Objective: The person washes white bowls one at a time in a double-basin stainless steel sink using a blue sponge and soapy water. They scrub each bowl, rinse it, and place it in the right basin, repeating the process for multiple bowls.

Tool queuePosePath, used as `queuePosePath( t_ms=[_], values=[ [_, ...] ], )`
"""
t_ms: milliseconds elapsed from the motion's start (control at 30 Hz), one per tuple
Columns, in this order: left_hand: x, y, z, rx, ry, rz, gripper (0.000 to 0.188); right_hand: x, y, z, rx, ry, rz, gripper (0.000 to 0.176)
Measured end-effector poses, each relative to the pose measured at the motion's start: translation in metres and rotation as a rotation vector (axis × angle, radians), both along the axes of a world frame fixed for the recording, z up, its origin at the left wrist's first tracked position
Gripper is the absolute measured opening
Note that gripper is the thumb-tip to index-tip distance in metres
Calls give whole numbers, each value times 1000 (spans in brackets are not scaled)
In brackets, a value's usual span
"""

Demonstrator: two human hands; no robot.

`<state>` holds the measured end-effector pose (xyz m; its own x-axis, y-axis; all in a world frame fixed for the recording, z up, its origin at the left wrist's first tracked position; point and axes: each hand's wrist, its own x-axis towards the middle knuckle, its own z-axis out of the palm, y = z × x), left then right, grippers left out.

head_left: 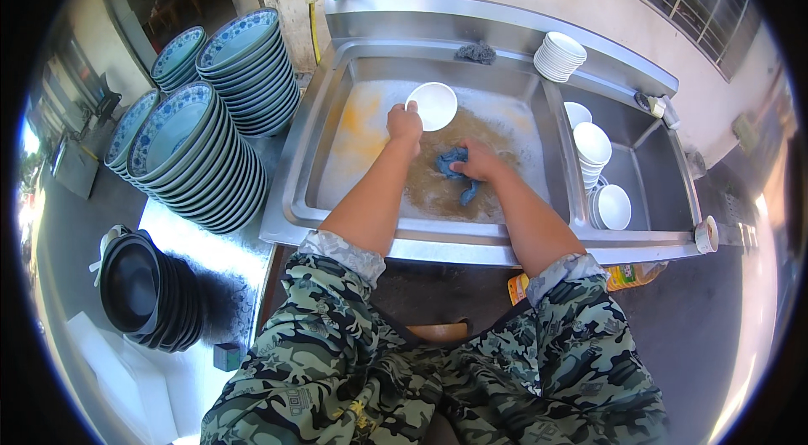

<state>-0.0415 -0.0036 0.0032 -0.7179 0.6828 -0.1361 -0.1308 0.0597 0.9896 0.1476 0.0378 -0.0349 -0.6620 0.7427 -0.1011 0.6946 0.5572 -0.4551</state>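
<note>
My left hand [405,128] grips a small white bowl [434,106] by its rim, thumb over the edge, above the large basin of a stainless steel sink [426,230]. Murky, soapy water [363,110] fills that basin, with orange grease at the left. Lower and to the right, my right hand [480,159] holds a wet blue cloth [451,162] at the water's surface, one end of it trailing toward me. Bowl and cloth are apart. What lies under the water is hidden.
Tall stacks of blue-rimmed bowls [196,154] stand left of the sink, with black bowls [148,293] nearer me. White dishes [560,56] sit on the divider's back end. More white bowls [593,145] fill the smaller right basin. A steel scourer [476,53] rests on the back ledge.
</note>
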Motion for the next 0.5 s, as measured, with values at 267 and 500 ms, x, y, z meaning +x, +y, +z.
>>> queuePosePath(
  t_ms=[267, 500],
  values=[
    [-16, 10, -14, 54, -520, -137, 18, -18, -32, 53, -301, 275, -70, 28],
    [4, 10, -17, -38, -766, -748, 16, -41, -50, 94, 896, 836, -100, 22]
  ],
)
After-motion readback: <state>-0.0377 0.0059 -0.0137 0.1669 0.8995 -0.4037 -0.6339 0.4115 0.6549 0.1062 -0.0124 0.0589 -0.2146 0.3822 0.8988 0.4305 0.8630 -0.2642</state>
